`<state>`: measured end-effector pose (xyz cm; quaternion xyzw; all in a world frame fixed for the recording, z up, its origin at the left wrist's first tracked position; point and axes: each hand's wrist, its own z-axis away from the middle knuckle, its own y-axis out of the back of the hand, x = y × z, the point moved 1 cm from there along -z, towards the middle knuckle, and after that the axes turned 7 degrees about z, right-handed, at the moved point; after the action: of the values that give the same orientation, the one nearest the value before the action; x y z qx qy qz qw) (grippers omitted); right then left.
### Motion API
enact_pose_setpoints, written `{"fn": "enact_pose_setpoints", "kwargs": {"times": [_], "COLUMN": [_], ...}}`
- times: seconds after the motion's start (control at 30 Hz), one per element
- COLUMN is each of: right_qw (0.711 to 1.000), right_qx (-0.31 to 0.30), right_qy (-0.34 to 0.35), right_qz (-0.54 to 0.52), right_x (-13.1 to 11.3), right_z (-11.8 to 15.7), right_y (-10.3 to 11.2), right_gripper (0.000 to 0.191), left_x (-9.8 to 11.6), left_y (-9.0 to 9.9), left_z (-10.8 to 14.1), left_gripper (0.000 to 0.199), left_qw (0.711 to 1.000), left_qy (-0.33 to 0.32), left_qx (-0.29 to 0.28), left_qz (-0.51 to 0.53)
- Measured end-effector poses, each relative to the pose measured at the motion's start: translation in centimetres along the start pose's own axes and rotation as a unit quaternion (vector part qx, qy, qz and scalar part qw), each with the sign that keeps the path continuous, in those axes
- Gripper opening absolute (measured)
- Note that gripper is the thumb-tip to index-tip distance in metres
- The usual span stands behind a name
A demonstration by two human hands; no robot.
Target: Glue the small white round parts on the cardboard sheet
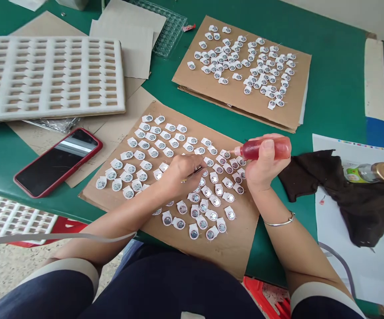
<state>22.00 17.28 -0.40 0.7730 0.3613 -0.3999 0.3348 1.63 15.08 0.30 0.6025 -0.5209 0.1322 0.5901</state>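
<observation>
My right hand [265, 165] is wrapped round a small squeeze bottle [282, 148] of red liquid, held nearly level. The bottle's thin nozzle points left, close to the small white pieces with round silvery centres [228, 168] at the right of the near cardboard sheet [227, 259]. A few pieces near the nozzle look reddish in their centres. In my left hand [180, 170] are slim metal tweezers [197, 171], pinched between the fingers, their tips over the middle of the sheet. Whether the tweezers touch a piece I cannot tell. Many more such pieces lie spread around both hands.
A second cardboard stack [195, 79] bearing similar pieces lies farther back. At the left are a white slotted tray [50, 79] and a phone [59, 161] in a red case. A dark cloth [358, 208] and a gold-capped jar [366, 173] are at the right.
</observation>
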Motion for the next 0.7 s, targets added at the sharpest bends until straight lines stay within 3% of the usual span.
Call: {"fn": "enact_pose_setpoints", "kwargs": {"times": [0.1,0.3,0.53,0.7], "right_qw": [0.998,0.999,0.998,0.993], "right_qx": [0.051,0.045,-0.058,-0.114], "right_qy": [-0.016,-0.011,0.0,0.021], "right_qz": [-0.022,0.006,0.008,-0.001], "right_x": [0.5,0.4,-1.2,-1.6], "right_z": [0.0,0.2,1.0,1.6], "right_y": [-0.2,-0.6,-1.2,-1.7], "right_gripper": [0.027,0.029,0.029,0.027], "left_x": [0.1,0.9,2.3,2.8], "left_y": [0.0,-0.4,-1.0,-1.7], "left_z": [0.1,0.2,0.4,0.7], "left_gripper": [0.01,0.012,0.018,0.021], "left_qw": [1.0,0.995,0.968,0.949], "left_qy": [-0.016,-0.023,-0.073,-0.12], "left_qx": [0.003,-0.073,-0.14,-0.131], "left_qz": [-0.011,-0.065,-0.194,-0.26]}}
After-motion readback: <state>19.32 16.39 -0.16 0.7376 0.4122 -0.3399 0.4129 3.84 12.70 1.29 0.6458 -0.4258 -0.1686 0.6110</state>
